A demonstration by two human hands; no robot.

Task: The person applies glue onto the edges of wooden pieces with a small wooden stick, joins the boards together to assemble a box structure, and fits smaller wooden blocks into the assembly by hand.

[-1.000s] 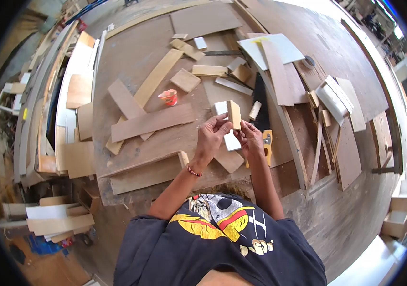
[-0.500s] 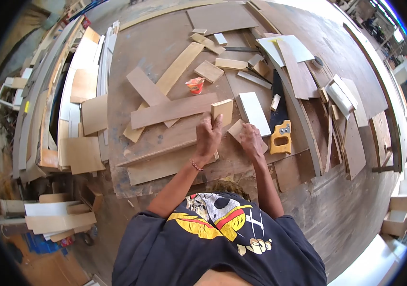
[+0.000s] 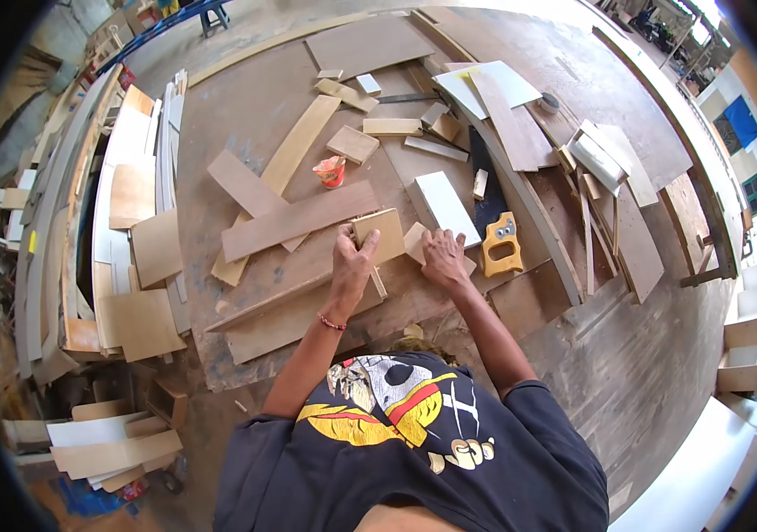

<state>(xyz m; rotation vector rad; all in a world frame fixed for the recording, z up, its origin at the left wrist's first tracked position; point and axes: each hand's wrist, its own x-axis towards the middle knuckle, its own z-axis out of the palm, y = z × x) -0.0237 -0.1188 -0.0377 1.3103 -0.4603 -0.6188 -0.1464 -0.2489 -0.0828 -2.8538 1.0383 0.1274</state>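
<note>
My left hand [image 3: 354,259] grips a small light wooden block [image 3: 381,236] between thumb and fingers, above the workbench [image 3: 219,115]. My right hand [image 3: 445,259] rests palm down, fingers spread, over a brown board piece [image 3: 415,241] and the lower end of a white block [image 3: 443,202]. To its right lies a handsaw with a yellow handle [image 3: 502,246], its dark blade pointing away and a small wood offcut [image 3: 480,183] on it. A red cup [image 3: 329,172] stands beyond my left hand, beside crossed brown boards [image 3: 307,218].
Wood offcuts [image 3: 353,144] lie scattered over the far part of the bench. A long raised wooden edge [image 3: 520,206] runs along the right, with a white panel [image 3: 489,87] across it. Stacked boards [image 3: 132,197] stand at the left. A roll of tape [image 3: 549,103] lies farther right.
The block in my left hand has turned its broad face upward and sits lower. My right hand has let go of it and moved down onto the board beside the white block. The view has shifted.
</note>
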